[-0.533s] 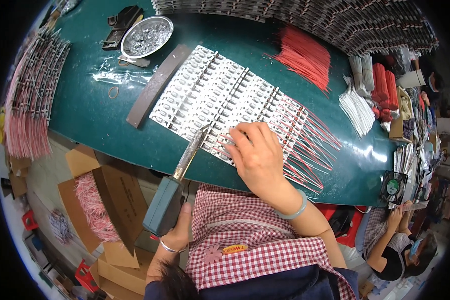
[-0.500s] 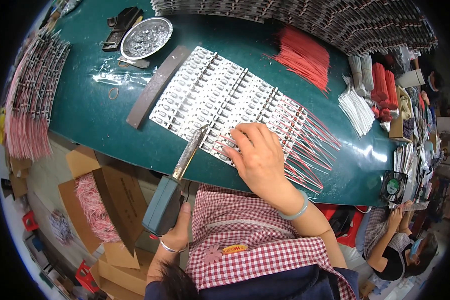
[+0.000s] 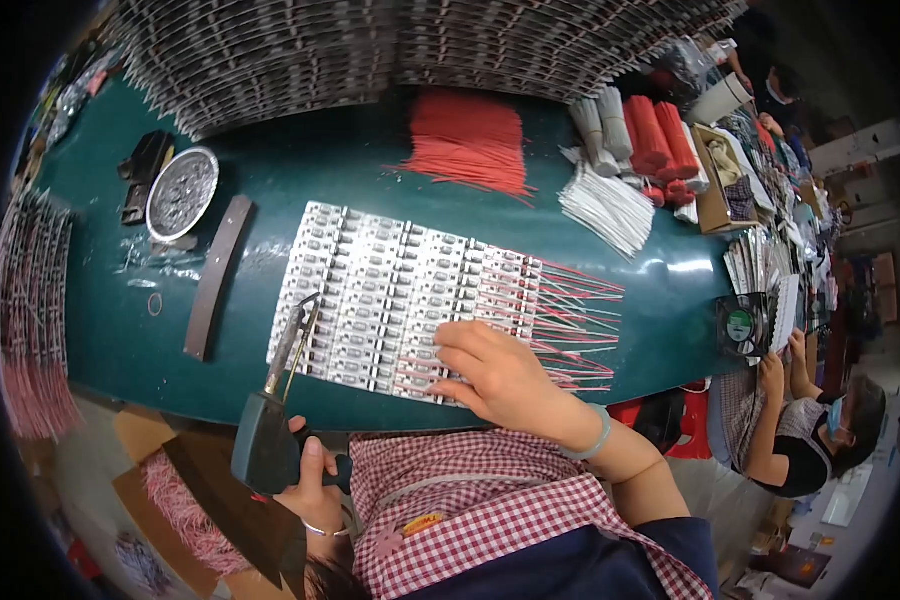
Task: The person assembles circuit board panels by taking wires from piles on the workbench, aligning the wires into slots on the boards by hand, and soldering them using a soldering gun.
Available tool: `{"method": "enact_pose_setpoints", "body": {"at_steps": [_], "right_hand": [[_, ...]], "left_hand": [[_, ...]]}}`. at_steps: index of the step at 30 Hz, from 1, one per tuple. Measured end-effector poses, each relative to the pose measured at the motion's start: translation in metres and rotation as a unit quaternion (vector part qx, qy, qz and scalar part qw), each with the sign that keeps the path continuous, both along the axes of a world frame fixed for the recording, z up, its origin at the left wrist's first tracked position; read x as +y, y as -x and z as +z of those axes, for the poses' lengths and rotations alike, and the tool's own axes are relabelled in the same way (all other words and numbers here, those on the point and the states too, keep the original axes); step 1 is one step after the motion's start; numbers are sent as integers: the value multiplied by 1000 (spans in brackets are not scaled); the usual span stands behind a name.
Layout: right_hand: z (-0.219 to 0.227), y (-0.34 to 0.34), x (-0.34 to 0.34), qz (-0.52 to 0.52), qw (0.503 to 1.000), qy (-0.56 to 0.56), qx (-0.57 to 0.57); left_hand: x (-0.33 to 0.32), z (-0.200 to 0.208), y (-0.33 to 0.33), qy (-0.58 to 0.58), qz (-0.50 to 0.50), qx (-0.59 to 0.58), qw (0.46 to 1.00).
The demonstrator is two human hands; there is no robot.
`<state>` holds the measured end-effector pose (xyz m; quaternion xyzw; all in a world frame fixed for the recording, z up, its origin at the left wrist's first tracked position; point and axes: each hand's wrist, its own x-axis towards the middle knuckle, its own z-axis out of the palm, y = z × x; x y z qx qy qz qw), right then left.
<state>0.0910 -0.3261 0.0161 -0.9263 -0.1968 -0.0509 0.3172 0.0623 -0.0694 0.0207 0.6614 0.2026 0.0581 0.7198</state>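
My left hand [image 3: 312, 482] is wrapped round the handle of a dark green soldering gun [image 3: 262, 440]. Its long metal tip, with a thin brass-coloured tube alongside, reaches over the left part of a white panel of small circuit boards [image 3: 365, 240]. Lower on that panel rests my right hand [image 3: 510, 378], fingers curled and closed on a thin wire [image 3: 417, 374]; its fingertips partly cover the wire. Red and white wires [image 3: 582, 300] fan out from the panel's right edge, beyond my right hand.
A brown bar [image 3: 219, 278] lies left of the panel, near a silver bowl [image 3: 183, 195]. Loose red wires [image 3: 467, 142] and white wires [image 3: 607, 205] lie behind. Stacked panels [image 3: 270, 60] line the back. A small fan [image 3: 742, 325] and a co-worker [image 3: 805, 435] are at right.
The view has turned and shifted. The soldering gun's tip has moved left across the panel, away from my right hand. My right hand stays at the panel's lower part, fingers still curled.
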Motion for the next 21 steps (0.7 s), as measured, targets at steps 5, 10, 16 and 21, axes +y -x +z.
{"method": "enact_pose_setpoints", "body": {"at_steps": [5,10,16,21], "right_hand": [[11,-9,-33,-23,997,-62,-29],[2,-131,-81,-107,972,30,-207],[-27,-226,-87,-171,955,119,-210],[-35,-241,-79,-159,961,153,-169]], "left_hand": [[-10,-12,-19,78,22,-3,997],[-14,-19,-16,106,25,3,994],[-28,-5,-12,61,33,13,998],[-32,9,-22,31,35,7,999]]}}
